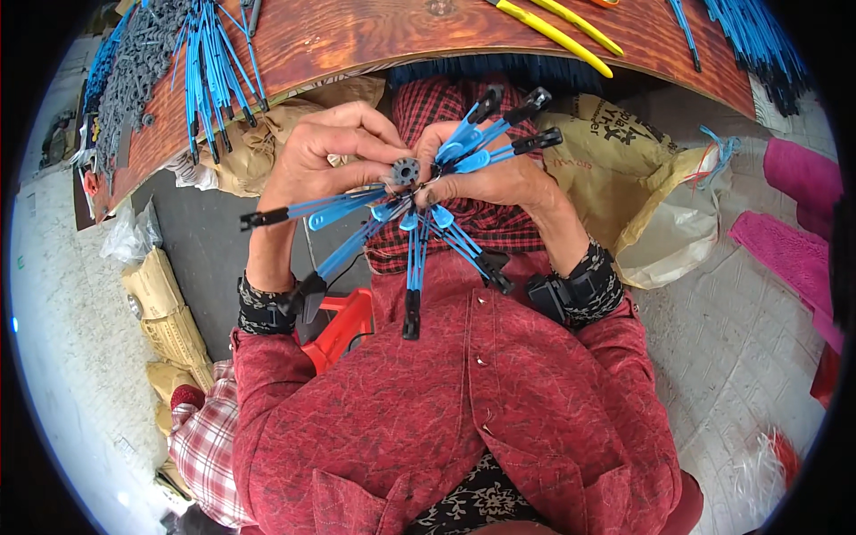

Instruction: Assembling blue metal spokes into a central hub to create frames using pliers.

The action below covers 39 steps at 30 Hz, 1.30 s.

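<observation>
Above my lap I hold a frame of blue rods (415, 254) with black clip-like ends, spread out like spokes. At its centre a small dark grey toothed ring (406, 172) faces up. The fingers and thumb of my left hand (334, 147) are closed in a pinch at the ring's left side. My right hand (486, 183) is closed round the inner ends of the rods, right of the ring. Rods stick out past both hands, to the left, toward my chest and to the upper right. My fingers hide the exact joints in the middle.
A wood-grain table (357, 40) lies ahead, holding a pile of grey plastic parts (147, 71), bundled blue rods (214, 71) and yellow-handled pliers (553, 36). A brown sack (615, 169) stands at right, pink cloths (785, 259) beyond it. Near my left arm is a red plastic piece (343, 330).
</observation>
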{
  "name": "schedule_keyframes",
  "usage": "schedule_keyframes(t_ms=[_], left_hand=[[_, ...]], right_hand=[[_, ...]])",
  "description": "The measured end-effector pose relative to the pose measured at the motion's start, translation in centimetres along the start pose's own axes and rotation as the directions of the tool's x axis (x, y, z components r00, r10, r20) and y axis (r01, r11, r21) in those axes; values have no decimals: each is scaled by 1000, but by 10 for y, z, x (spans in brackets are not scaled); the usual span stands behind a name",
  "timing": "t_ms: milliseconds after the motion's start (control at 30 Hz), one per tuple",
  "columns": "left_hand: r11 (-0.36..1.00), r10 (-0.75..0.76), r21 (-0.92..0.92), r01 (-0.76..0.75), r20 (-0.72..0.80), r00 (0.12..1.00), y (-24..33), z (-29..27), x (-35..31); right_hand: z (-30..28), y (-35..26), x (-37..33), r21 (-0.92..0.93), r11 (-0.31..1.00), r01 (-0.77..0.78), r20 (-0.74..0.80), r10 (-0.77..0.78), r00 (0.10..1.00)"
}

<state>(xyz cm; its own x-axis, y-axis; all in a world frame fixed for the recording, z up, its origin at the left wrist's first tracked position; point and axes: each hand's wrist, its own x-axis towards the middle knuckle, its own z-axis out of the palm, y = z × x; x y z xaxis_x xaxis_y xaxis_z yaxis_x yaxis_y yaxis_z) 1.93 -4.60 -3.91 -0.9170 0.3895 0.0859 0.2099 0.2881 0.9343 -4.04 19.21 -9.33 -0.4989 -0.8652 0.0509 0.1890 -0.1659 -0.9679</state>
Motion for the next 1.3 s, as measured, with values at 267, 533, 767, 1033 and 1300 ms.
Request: schedule_keyframes(t_ms=[267,533,767,1033,1300], left_hand=[[997,-5,-82,10,61,998,-2,0,7],[997,-32,-72,40,112,993,-1,-5,8],[940,-185,-261,221,158,970,9,-6,0],[875,-137,-387,292,379,915,26,-29,14],[793,-547,-71,605,354,759,44,-23,25]], right_hand=[[0,0,-3,-117,992,-42,-58,35,998],[1,-1,0,-106,993,-61,-39,57,998],[4,-3,1,-114,993,-31,-11,30,999],[9,-5,2,-224,974,30,-15,-34,999],[11,5,5,-320,907,274,-70,-311,948]])
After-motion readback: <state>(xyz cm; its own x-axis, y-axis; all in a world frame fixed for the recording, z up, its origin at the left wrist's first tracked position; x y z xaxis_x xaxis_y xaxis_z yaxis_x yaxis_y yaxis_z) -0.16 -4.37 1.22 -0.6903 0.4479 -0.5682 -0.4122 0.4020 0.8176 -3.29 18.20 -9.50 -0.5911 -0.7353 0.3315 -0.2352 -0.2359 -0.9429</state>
